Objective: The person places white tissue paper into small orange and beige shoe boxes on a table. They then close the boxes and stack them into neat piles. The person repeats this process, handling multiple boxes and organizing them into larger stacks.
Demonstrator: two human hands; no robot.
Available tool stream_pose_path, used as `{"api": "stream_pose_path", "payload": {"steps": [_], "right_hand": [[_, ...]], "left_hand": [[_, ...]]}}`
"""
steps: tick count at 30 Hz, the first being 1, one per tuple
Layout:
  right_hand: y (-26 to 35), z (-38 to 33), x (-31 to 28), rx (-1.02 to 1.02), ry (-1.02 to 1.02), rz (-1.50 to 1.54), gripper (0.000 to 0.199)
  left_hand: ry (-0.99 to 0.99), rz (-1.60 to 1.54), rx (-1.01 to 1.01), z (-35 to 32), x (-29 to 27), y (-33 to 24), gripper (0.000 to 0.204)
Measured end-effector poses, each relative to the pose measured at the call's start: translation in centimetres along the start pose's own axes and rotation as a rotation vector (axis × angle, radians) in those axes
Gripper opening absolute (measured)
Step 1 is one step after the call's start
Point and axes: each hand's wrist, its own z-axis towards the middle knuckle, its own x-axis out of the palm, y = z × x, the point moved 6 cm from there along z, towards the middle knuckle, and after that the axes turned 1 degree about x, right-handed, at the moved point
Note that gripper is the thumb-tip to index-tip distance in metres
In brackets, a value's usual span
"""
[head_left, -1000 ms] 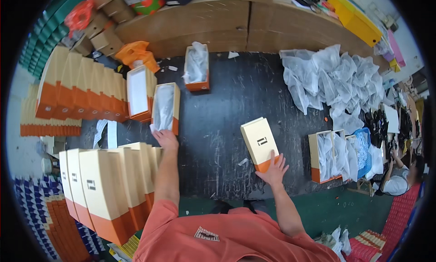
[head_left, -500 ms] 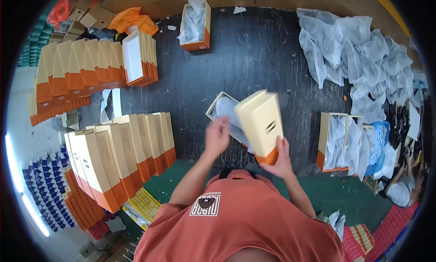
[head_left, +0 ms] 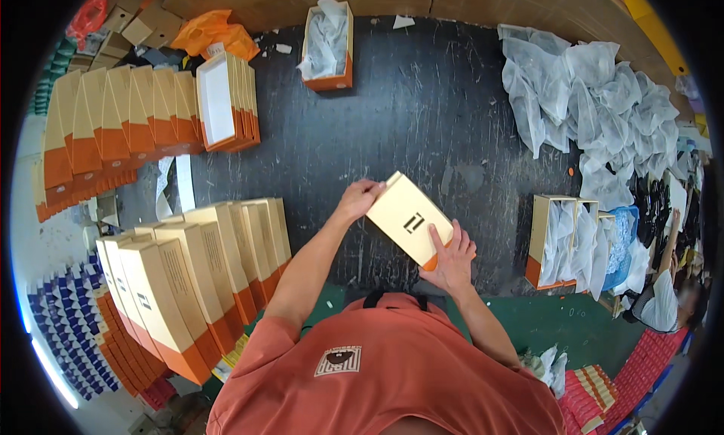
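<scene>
A cream cardboard box point(head_left: 411, 218) with an orange end lies slantwise in front of me on the dark table, its lid on and a black mark on top. At its far left corner my left hand point(head_left: 357, 201) grips the end, fingers curled over the edge. My right hand point(head_left: 454, 261) holds the near right end, thumb on the lid and fingers along the side. What is inside the box is hidden by the lid.
Closed cream-and-orange boxes point(head_left: 170, 284) stand in a row at left, with open empty ones point(head_left: 220, 103) behind. An open box with white wrapping point(head_left: 328, 46) is at the back. White wrapping sheets point(head_left: 581, 88) and filled boxes point(head_left: 556, 239) lie right; another person point(head_left: 667, 295) is beyond.
The lid, held tilted beside the open box by my right hand, now sits on the box and covers its contents. My left hand has moved from over the inside to the far left corner.
</scene>
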Motion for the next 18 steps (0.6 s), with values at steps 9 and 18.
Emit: {"api": "stream_pose_path", "payload": {"steps": [9,18], "right_hand": [[4.9,-4.9,-0.6,-0.077,-0.262,0.523,0.12],[-9.4,-3.0,-0.8,0.424,-0.204,0.844,0.125]], "left_hand": [[-0.979,0.841,0.609,8.9,-15.9,-13.0,0.078],[-0.111,0.742,0.362,0.0,3.4,-14.9,0.042]]}}
